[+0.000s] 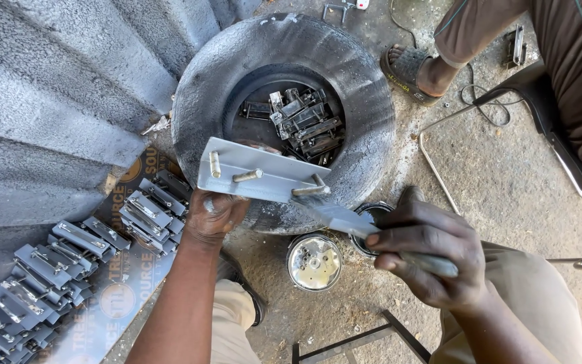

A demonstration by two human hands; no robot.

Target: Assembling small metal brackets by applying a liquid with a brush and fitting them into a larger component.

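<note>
Fingers of the left hand [213,214] curl up around the lower left corner of a flat grey-painted metal plate with welded pins [259,171], pinching it so it hangs tilted over the rim of a worn, paint-crusted rubber tyre [365,108]. Far left, rows of grey-painted metal brackets [48,266] lie overlapping on a printed board [129,286] — well apart from the plate. Inside the tyre's hollow sits a heap of dark unpainted metal pieces [304,121]. Below the tyre stands a small round tin of silvery paint [314,261]. On the right, the right hand [429,253] is clenched around a grey-coated paintbrush [345,219] — its tip touches the plate's lower right edge.
</note>
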